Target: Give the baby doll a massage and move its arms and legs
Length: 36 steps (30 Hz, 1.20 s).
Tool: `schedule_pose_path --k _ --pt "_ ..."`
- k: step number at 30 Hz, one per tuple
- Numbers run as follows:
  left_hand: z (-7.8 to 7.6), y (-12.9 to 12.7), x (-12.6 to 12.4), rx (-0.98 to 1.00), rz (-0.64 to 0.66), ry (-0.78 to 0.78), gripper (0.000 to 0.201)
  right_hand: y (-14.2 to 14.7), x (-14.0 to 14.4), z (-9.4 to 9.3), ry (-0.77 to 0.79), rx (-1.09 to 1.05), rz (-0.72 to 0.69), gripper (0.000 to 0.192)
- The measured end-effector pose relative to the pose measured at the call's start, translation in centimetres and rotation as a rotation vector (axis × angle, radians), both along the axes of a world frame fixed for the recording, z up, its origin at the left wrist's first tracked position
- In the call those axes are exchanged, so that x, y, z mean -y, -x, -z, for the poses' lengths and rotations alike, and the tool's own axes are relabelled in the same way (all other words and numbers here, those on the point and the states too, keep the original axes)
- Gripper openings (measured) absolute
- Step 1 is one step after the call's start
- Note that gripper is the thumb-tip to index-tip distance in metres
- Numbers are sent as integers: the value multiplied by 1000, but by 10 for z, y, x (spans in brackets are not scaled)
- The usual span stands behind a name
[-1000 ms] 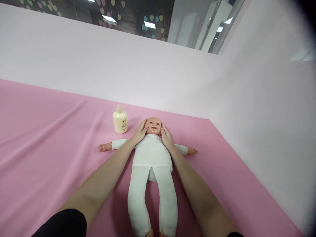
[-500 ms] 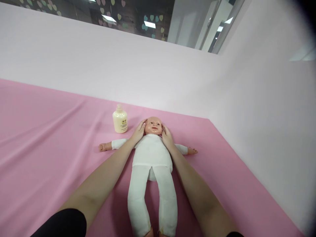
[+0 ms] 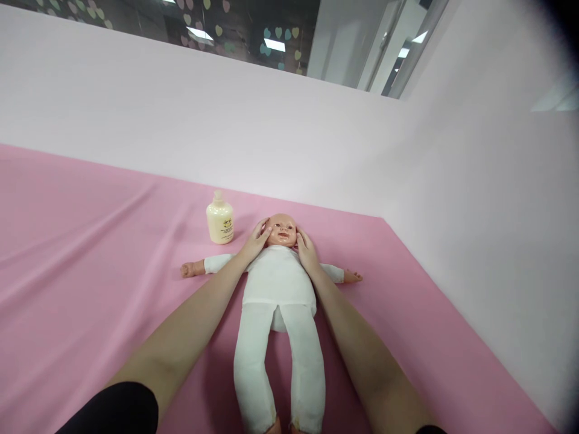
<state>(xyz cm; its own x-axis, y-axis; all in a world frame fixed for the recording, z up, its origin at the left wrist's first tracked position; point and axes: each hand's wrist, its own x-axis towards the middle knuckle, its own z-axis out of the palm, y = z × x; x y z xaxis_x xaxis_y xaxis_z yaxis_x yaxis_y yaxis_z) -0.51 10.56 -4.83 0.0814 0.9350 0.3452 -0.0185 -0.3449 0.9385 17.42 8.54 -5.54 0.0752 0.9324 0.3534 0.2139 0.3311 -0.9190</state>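
Observation:
A baby doll (image 3: 279,283) in white clothes lies on its back on a pink sheet (image 3: 90,271), arms spread, head pointing away from me. My left hand (image 3: 256,242) cups the left side of the doll's head (image 3: 281,229), thumb on the cheek. On the other side of the head rests my right hand (image 3: 306,252), its fingers against the cheek and neck. Both hands touch the head from the sides rather than gripping it.
A cream lotion bottle (image 3: 219,219) stands upright on the sheet just left of the doll's head. A pale pink wall (image 3: 226,126) rises behind and runs along the right side, meeting the sheet's edge.
My hands have shifted only slightly on the doll's cheeks, the thumbs sliding a little; the doll and bottle have stayed put.

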Motion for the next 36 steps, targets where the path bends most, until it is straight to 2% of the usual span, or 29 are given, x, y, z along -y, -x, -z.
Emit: schedule_pose_path --k 7,13,17,22,36 --pt "6 3 -3 -38 47 -42 69 1 5 -7 -3 6 -44 58" --pt "6 6 2 -121 67 -43 99 3 9 -10 38 22 -86 73" --pt "5 4 4 -111 80 -25 107 4 9 -9 83 4 -120 86" --pt "5 3 4 -89 88 13 111 3 8 -6 115 7 -129 95" --pt "1 3 8 -62 111 56 112 3 10 -7 126 0 -129 94"
